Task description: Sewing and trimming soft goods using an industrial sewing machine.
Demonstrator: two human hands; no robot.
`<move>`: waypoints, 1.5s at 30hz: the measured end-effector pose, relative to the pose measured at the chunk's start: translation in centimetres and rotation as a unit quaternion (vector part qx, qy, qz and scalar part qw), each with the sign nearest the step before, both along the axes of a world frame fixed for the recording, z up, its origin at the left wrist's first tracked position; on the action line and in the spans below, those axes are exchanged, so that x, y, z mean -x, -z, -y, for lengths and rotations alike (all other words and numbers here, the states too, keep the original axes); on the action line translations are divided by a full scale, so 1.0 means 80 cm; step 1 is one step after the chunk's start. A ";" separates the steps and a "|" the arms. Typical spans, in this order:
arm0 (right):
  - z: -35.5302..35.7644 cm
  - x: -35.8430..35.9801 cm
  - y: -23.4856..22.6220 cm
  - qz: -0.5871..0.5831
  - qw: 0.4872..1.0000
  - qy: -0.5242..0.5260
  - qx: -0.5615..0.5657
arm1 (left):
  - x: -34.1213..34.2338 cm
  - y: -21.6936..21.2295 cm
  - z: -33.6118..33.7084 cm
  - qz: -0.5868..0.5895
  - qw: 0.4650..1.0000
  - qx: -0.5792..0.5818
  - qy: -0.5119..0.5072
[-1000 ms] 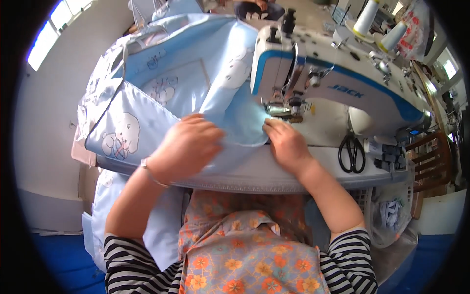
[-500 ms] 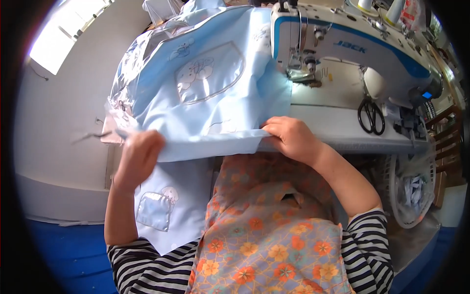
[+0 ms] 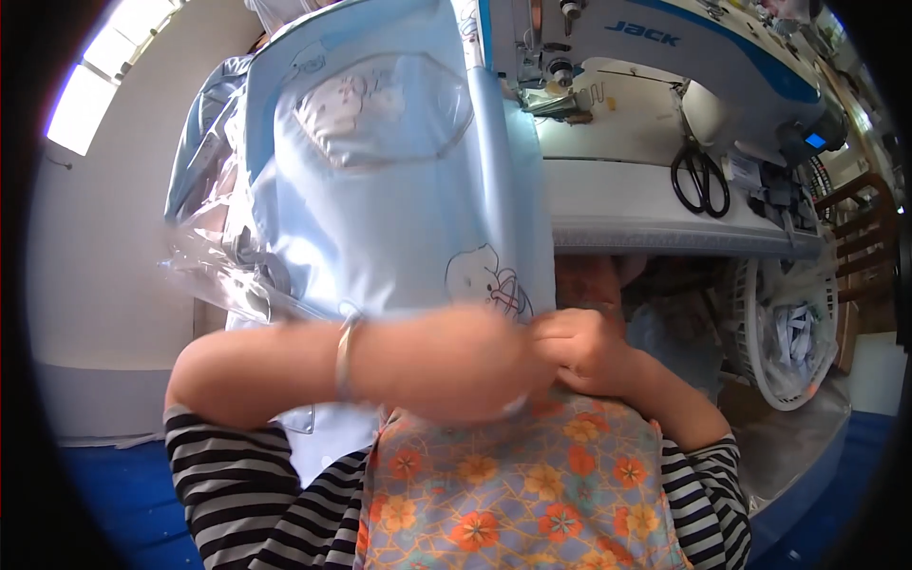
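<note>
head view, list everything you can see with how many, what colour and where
printed fabric: one, light blue, left of the machine, reaching the table's front
pale fabric: one visible part, bluish white, below the left forearm
sewing machine: one, white and blue, upper right
table: one, white top, under the machine
scissors: one pair, black handles, tabletop right
basket: one, white, lower right
scraps: uncountable, whitish, inside basket
plastic wrap: uncountable, clear, left of printed fabric
wall: one, white, left
apron: one, floral, on the person
sleeves: two, black-and-white stripes, lower corners
bracelet: one, silvery, left wrist
left hand: one, blurred, lower centre
right hand: one, beside the left hand
</note>
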State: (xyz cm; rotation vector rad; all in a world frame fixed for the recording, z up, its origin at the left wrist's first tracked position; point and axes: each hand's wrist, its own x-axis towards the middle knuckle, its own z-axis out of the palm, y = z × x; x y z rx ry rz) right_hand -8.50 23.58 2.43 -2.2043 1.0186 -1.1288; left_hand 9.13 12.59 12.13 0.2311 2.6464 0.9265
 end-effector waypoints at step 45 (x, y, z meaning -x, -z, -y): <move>0.162 0.031 0.016 -0.040 0.971 0.226 0.064 | 0.036 0.048 0.176 -0.299 0.905 0.196 -0.231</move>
